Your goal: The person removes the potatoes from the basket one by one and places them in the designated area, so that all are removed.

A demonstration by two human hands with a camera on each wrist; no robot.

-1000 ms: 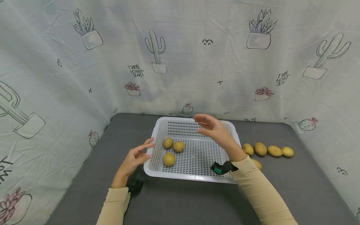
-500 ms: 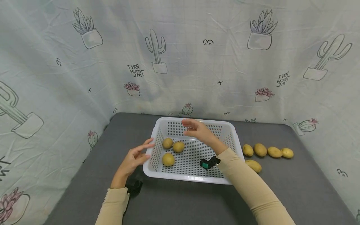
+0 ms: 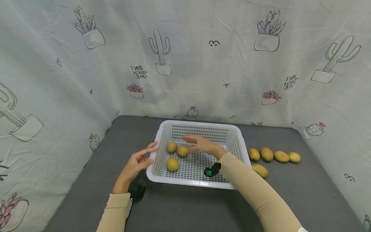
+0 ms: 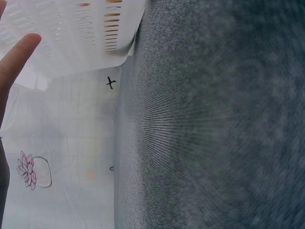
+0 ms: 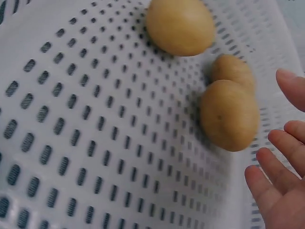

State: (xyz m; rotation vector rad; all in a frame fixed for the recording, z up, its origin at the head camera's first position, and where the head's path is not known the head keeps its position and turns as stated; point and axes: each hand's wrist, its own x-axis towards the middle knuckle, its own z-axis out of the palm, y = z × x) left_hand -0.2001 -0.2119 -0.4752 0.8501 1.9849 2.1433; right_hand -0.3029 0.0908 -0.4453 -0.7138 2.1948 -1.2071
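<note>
A white perforated plastic basket [image 3: 200,183] holds three potatoes on its left side. My left hand [image 3: 139,162] touches the basket's left rim with its fingers spread; one fingertip [image 4: 32,40] shows against the basket wall in the left wrist view. Inside the basket, my right hand [image 3: 201,145] hovers beside the middle potato [image 3: 182,151], fingers apart and holding nothing. In the right wrist view this potato [image 5: 229,115] lies a short gap from the fingers. Behind it sits another potato [image 3: 172,147], and the third potato [image 3: 172,164] lies nearer the front.
On the grey table [image 3: 185,209], right of the basket, several potatoes form a row, among them a potato [image 3: 266,154]. One more potato [image 3: 260,170] lies in front of that row, by the right sleeve. A patterned curtain [image 3: 197,64] hangs behind the table.
My right hand has moved left and down into the basket, toward the middle potato. The left hand has stayed at the rim, and the potatoes have not moved.
</note>
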